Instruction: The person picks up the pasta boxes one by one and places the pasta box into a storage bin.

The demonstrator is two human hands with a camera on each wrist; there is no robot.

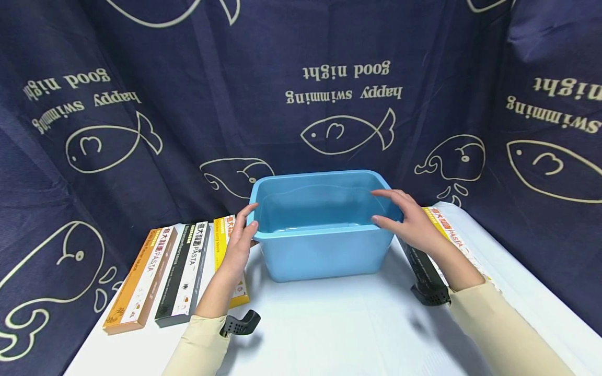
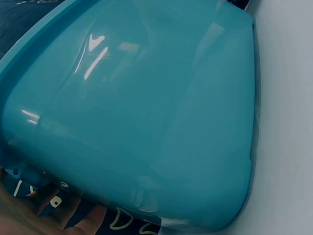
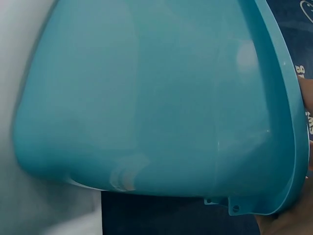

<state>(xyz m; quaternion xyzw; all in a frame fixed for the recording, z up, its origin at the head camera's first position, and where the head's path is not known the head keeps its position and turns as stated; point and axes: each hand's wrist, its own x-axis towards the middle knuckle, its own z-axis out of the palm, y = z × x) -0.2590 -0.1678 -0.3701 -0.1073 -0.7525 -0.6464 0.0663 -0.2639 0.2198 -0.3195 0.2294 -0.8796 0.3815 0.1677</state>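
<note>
Sitting upright between left grip (image 1: 241,239) and right grip (image 1: 410,222) — blue bin (image 1: 324,256)

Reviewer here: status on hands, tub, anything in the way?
Left hand at left rim of blue tub, right hand over right rim. Tub upright on white table. Pasta boxes flanking both sides, nearby.

I'm seeing navy fabric (image 1: 263,78) hanging behind, pale fish (image 1: 348,134) and upside-down lettering (image 1: 345,70) showing; white tabletop (image 1: 320,324) catching light.
</note>
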